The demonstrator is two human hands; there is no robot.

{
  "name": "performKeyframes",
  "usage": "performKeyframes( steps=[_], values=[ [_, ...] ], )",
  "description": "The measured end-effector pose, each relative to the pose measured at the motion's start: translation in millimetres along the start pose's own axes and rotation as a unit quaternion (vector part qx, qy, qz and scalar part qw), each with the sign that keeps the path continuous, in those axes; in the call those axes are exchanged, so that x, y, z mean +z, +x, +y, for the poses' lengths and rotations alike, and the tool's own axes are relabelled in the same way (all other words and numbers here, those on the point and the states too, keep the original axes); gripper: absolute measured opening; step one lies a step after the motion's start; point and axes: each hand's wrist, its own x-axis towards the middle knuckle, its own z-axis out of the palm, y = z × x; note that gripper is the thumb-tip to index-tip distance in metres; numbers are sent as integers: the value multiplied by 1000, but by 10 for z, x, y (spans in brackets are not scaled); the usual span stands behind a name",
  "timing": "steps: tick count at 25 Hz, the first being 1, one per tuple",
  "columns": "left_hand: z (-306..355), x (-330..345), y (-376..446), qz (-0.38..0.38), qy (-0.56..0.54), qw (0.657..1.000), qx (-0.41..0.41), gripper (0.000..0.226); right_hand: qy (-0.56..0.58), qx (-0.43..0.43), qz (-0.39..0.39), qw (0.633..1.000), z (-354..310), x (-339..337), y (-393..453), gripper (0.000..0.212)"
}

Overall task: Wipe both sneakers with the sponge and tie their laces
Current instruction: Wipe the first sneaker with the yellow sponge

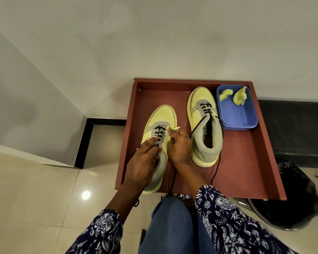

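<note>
While you are working on the yellow-and-grey lace-up sneaker (159, 142) at the left of the shallow red-brown wooden tray (250, 162), your right hand (179, 145) is pinching a small scrap of yellow sponge (173, 128) against its black laces (159, 133), and your left hand (145, 158) is gripping the collar. Its long axis is running away from you, toe far. The second matching sneaker (205, 123) is lying just right of your right hand, laces loose, beside the blue plastic tub (236, 116).
</note>
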Motion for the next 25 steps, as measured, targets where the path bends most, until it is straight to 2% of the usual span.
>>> performKeyframes(
  steps=[4, 12, 17, 19, 22, 25],
  values=[
    [-14, 11, -9, -4, 4, 1000, -4, 37, -9, 34, -51, 998, 62, -53, -134, 40],
    [-9, 6, -25, -4, -15, 1000, -26, 39, 65, 130, -64, 987, 56, -167, -298, 33],
    [0, -10, -15, -5, -2, 1000, -15, 35, 40, 82, -18, 996, -173, -181, 110, 32],
    [-8, -3, -16, -4, -5, 1000, -13, 34, 15, 37, -39, 998, -198, -144, 283, 35],
    [-21, 3, -23, -11, -2, 1000, -9, 36, -52, -29, -113, 992, -107, -46, 358, 40],
    [-16, 2, -23, -17, 1, 1000, -14, 38, -47, -27, -110, 992, -20, -6, 244, 38]
  ],
)
